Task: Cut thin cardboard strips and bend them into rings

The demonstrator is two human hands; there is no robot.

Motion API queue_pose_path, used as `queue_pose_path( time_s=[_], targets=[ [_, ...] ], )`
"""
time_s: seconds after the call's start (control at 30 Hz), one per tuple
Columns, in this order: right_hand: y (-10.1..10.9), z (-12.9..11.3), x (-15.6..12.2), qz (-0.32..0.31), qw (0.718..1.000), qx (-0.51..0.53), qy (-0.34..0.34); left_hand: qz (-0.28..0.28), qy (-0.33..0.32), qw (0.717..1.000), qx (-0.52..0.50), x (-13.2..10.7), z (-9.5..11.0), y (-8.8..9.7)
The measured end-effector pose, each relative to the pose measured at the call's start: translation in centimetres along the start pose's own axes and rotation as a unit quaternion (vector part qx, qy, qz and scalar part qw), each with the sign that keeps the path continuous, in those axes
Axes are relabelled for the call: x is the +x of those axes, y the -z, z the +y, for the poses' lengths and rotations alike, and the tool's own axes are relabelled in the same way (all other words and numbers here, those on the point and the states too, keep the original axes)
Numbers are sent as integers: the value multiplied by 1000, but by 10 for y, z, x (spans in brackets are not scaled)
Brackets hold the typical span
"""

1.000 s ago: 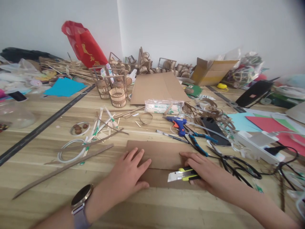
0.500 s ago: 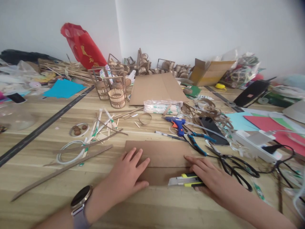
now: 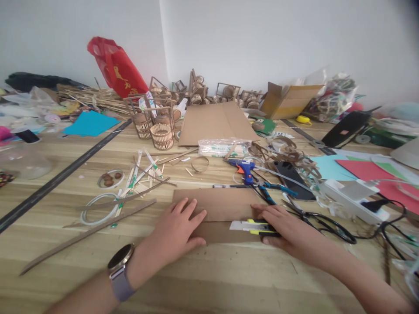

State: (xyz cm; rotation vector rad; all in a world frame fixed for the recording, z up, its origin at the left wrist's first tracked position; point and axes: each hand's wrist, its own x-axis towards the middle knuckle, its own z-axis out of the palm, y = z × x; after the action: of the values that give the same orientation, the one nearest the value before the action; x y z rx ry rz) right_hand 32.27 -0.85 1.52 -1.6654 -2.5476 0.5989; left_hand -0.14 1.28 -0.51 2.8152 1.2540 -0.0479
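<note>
Lying at nine o'clock on a wooden tabletop (image 3: 235, 281) is a white ring (image 3: 84, 216). At eight, beyond a wristwatch (image 3: 120, 256), the left hand (image 3: 176, 227) is palm-down, fingers spread and gripping nothing, over the left end of a piece of brown cardboard (image 3: 225, 205). The cardboard lies at the dial's centre; a line crosses it, though whether fold or sheet edge I cannot tell. It looks light and fairly stiff, likely to crease under hard pressure, so its two short ends seem the best hold. Past one o'clock sits a blue glue gun (image 3: 248, 174). At four, a utility knife (image 3: 257, 226) points its blade towards nine; the blade looks sharp and brittle, the handle safest. The right hand's (image 3: 284, 226) fingers wrap that handle. At three are black-handled scissors (image 3: 306, 214).
</note>
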Motion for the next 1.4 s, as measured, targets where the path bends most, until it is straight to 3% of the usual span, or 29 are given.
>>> queue_pose_path(
  time_s=[0.17,0.37,0.47,0.6,0.7,0.83,1.0,1.23,1.4],
  targets=[
    [13,-5,24,22,997,-34,-62,15,2,1000,27,5,1,-2],
    [11,-1,72,70,989,-128,1,69,-33,996,47,11,0,-19],
    [8,0,80,87,987,-135,15,89,-33,995,34,9,-1,-21],
    [1,-1,61,113,984,-127,49,94,-39,995,12,7,-4,-22],
    [-7,-1,38,78,990,-74,89,101,-41,994,-14,7,-6,-25],
    [-17,-2,23,77,996,-22,49,98,-52,993,-43,6,-10,-24],
    [-18,-5,21,71,997,17,17,52,-68,992,-96,1,-12,-5],
    [-12,4,13,57,998,29,-10,-5,2,992,-123,-6,-24,9],
    [-6,7,7,38,998,50,-14,-35,6,992,-124,-11,-33,14]
  ],
)
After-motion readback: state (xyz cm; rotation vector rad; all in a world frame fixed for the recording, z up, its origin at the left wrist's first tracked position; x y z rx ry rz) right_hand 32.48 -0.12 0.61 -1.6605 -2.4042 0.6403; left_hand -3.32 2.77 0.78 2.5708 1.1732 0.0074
